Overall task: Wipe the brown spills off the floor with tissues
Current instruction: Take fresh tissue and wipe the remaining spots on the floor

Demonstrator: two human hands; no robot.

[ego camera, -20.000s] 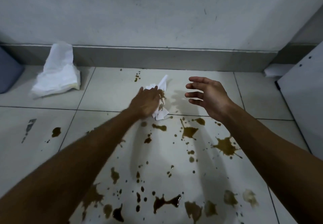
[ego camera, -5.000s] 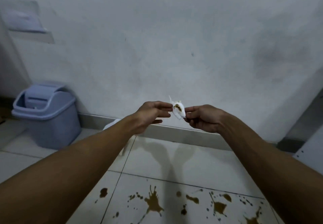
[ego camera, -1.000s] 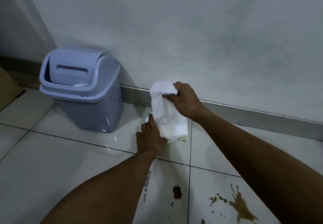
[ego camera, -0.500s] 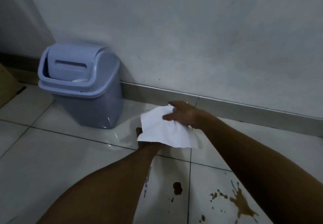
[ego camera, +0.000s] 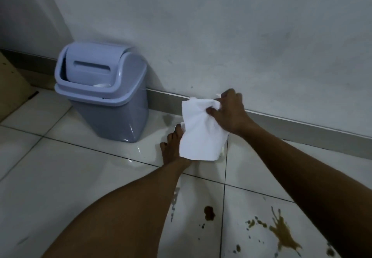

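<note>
Fingers [ego camera: 213,110] of right hand [ego camera: 231,112] pinching tissue [ego camera: 201,135], hanging lengthwise downward.

Two bare arms are showing from the bottom edge. No sleeves are covering them as far as they are showing, so the person is wearing nothing on them here. The left hand [ego camera: 173,147] is wearing no glove, ring or watch. The right hand [ego camera: 228,111] is bare too, and its wrist is wearing no band.

Right hand [ego camera: 229,112] pinches white tissue [ego camera: 201,133]; left hand [ego camera: 173,149] beneath, near bin [ego camera: 104,96]; brown spills [ego camera: 281,235] on floor [ego camera: 60,177].
</note>
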